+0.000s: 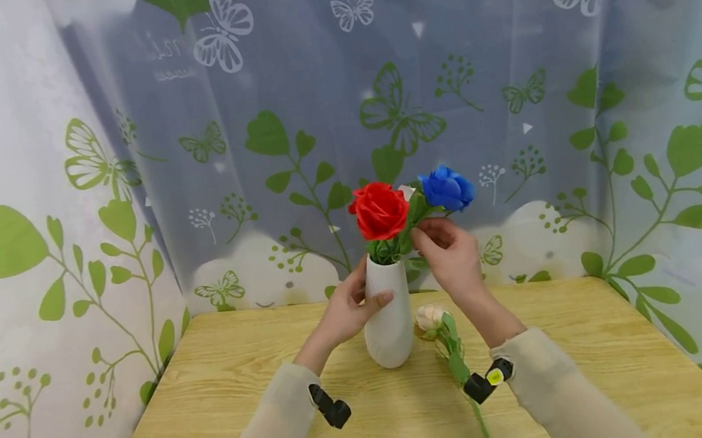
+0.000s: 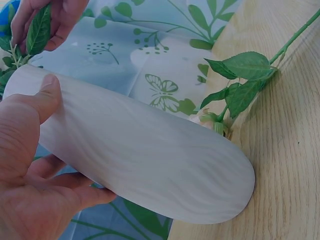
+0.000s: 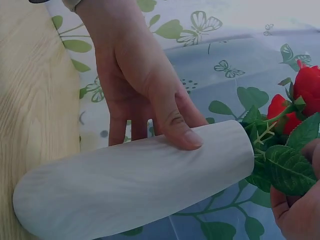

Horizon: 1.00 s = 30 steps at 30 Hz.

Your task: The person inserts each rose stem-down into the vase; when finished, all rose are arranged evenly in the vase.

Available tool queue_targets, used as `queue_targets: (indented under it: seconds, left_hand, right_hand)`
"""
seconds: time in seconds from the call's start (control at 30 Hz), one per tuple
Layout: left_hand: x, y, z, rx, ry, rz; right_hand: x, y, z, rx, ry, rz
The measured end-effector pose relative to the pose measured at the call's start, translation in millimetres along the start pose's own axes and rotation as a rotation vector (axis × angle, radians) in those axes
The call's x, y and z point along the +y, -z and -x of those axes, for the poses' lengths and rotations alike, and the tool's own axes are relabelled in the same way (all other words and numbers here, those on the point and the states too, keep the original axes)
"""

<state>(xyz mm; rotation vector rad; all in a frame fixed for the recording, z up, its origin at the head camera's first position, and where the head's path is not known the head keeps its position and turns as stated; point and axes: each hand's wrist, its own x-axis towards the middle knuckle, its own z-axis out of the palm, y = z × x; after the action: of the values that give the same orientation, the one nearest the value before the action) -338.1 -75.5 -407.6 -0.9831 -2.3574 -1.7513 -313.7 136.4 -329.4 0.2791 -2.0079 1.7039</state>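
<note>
My left hand grips the upper part of a white vase, thumb across its front and fingers around the far side. The vase stands upright on the table, its faintly rippled surface plain in the left wrist view. From its mouth rises a red rose, with part of a white flower showing behind it. Right of the mouth, my right hand pinches a blue rose low down among its green leaves. The stem between those fingers is mostly hidden.
A cream rose lies on the wooden table just right of the vase, its long stem pointing toward the front edge. Behind the table hangs a curtain printed with butterflies and leaves, which also covers both sides.
</note>
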Motion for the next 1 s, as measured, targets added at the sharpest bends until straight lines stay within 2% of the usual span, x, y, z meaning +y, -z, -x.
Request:
queue_targets:
  seconds: [0.17, 0.37, 0.57, 1.0]
  left_hand:
    - [-0.6, 0.7, -1.1, 0.008, -0.007, 0.000]
    - [0.3, -0.3, -0.2, 0.002, -0.016, -0.011]
    - [0.9, -2.0, -0.5, 0.004, -0.018, -0.017]
    - [0.9, -1.1, -0.4, -0.005, -0.007, -0.011]
  right_hand:
    - [-2.1, 0.0, -2.6, -0.038, -0.013, 0.044]
    - [11.0, -5.0, -1.3, -0.108, -0.065, 0.119]
    - [14.6, -5.7, 0.9, -0.084, -0.074, 0.134]
    - [14.2, -0.6, 0.6, -0.132, -0.099, 0.113]
